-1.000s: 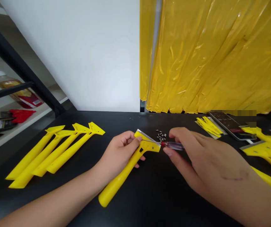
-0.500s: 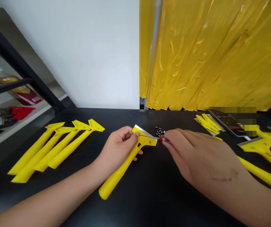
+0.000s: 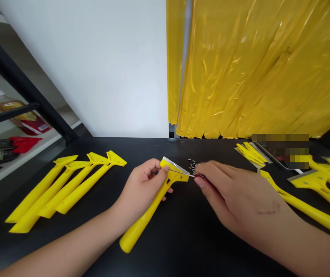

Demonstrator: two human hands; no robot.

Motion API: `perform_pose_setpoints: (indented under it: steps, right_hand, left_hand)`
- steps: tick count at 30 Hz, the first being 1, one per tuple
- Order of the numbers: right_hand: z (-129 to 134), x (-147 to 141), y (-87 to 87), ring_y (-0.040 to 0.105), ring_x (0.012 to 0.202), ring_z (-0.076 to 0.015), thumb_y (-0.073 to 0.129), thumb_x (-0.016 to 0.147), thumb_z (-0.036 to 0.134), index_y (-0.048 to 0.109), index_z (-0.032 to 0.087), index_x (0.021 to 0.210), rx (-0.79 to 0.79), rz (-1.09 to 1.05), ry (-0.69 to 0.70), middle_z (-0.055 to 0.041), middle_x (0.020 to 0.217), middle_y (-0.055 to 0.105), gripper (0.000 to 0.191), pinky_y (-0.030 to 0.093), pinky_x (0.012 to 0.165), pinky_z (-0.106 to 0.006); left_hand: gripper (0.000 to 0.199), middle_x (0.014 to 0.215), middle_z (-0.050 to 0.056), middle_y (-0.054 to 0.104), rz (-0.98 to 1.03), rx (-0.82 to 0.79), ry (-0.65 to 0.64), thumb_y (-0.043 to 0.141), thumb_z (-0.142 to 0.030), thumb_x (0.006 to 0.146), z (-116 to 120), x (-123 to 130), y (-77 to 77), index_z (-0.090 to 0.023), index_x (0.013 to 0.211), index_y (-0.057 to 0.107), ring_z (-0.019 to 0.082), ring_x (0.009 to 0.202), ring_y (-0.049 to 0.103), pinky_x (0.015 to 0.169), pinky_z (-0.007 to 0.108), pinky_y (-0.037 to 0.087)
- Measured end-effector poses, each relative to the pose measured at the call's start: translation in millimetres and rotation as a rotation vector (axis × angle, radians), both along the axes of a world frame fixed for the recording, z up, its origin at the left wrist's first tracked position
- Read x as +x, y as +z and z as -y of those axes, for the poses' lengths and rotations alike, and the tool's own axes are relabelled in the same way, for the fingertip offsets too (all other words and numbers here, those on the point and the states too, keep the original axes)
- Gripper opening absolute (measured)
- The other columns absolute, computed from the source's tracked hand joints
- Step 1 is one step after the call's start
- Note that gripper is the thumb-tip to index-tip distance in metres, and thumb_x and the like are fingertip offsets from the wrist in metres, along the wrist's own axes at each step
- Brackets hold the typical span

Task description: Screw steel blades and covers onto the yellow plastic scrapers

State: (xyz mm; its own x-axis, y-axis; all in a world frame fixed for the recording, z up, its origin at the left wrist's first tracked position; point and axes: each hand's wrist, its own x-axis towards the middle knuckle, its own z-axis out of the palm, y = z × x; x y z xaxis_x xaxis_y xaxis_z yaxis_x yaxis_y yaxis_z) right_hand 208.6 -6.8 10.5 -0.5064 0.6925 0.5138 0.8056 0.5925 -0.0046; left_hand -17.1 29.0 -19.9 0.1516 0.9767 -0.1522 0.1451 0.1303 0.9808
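Holding a yellow plastic scraper point(image 3: 144, 221) in the left hand point(image 3: 141, 192) while the right hand point(image 3: 236, 196) is setting a small red-tipped screwdriver point(image 3: 198, 176) at its head.

Left fingers point(image 3: 161, 169) are closed on the scraper head, with its steel blade point(image 3: 174, 165) fitted, over the black tabletop point(image 3: 165, 250); right fingers point(image 3: 201, 181) are pinching the screwdriver closed. Just beyond is one heap of small screws point(image 3: 192, 166). Lying left are four bladeless yellow handles point(image 3: 67, 188); lying right are one bundle of yellow parts point(image 3: 251, 153) on a pale sheet and at least two more scrapers point(image 3: 317, 181). A yellow plastic curtain point(image 3: 239, 69) is hanging behind.
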Motion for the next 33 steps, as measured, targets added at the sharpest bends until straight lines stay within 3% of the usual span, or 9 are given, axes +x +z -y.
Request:
perform_pose_setpoints:
  steps: [4, 8, 12, 16, 19, 24, 33]
  right_hand:
    - [0, 0, -1.5, 0.059, 0.05, -0.0188, 0.048, 0.108, 0.028, 0.051, 0.024, 0.086, 0.005, 0.023, -0.003, 0.003, 0.067, 0.058, 0.022, 0.03, 0.05, -0.033]
    - [0, 0, -2.8, 0.065, 0.062, -0.0195, 0.051, 0.106, 0.028, 0.055, 0.021, 0.102, -0.051, -0.036, -0.012, -0.0007, 0.083, 0.065, 0.01, 0.037, 0.055, -0.033]
    - [-3, -1, -4.0, 0.061, 0.059, -0.0193, 0.048, 0.108, 0.026, 0.052, 0.024, 0.087, 0.019, 0.029, -0.016, 0.0021, 0.072, 0.057, 0.022, 0.035, 0.056, -0.034]
    - [-7, 0, -7.3, 0.064, 0.071, -0.0215, 0.049, 0.107, 0.022, 0.057, 0.019, 0.106, 0.082, 0.032, -0.054, -0.0031, 0.086, 0.062, 0.008, 0.038, 0.06, -0.033]
    - [-8, -1, -9.7, 0.059, 0.061, -0.0194, 0.046, 0.108, 0.02, 0.051, 0.023, 0.093, 0.027, 0.042, -0.005, -0.0007, 0.078, 0.058, 0.016, 0.035, 0.056, -0.033]
    - [-7, -1, -8.7, 0.062, 0.063, -0.0199, 0.044, 0.107, 0.019, 0.052, 0.023, 0.098, -0.022, 0.051, 0.034, 0.0, 0.079, 0.062, 0.013, 0.036, 0.058, -0.034]
    - [-10, 5, -7.7, 0.059, 0.051, -0.0181, 0.05, 0.107, 0.032, 0.05, 0.025, 0.093, -0.047, -0.024, -0.039, 0.0029, 0.07, 0.061, 0.016, 0.03, 0.05, -0.032]
  left_hand:
    - [0.027, 0.079, 0.0, 0.07, -0.008, 0.001, -0.002, 0.069, -0.047, 0.095, 0, 0, 0.2, -0.022, 0.09, 0.06, 0.019, 0.068, 0.075, 0.052, 0.027, 0.061]
    - [0.027, 0.081, 0.001, 0.07, -0.012, 0.018, -0.002, 0.068, -0.047, 0.097, -1, 0, -0.1, -0.021, 0.091, 0.06, 0.019, 0.069, 0.075, 0.053, 0.026, 0.061]
    - [0.028, 0.079, 0.001, 0.07, -0.013, 0.015, 0.001, 0.069, -0.047, 0.096, -1, 0, -0.1, -0.021, 0.089, 0.061, 0.019, 0.068, 0.074, 0.052, 0.026, 0.061]
    - [0.03, 0.078, 0.0, 0.069, -0.006, 0.029, 0.005, 0.07, -0.049, 0.094, -1, -1, -3.6, -0.021, 0.089, 0.061, 0.02, 0.068, 0.075, 0.051, 0.026, 0.061]
    - [0.032, 0.081, 0.0, 0.07, -0.013, 0.044, -0.001, 0.069, -0.052, 0.095, -4, -3, -8.2, -0.021, 0.09, 0.061, 0.019, 0.069, 0.075, 0.052, 0.026, 0.061]
    - [0.03, 0.081, 0.0, 0.069, -0.013, 0.039, -0.012, 0.068, -0.05, 0.097, -6, -4, -13.1, -0.022, 0.092, 0.06, 0.02, 0.071, 0.075, 0.053, 0.027, 0.061]
    - [0.027, 0.087, 0.002, 0.073, -0.004, 0.095, -0.055, 0.074, -0.044, 0.094, -4, -3, -14.3, -0.022, 0.099, 0.058, 0.019, 0.074, 0.074, 0.058, 0.028, 0.062]
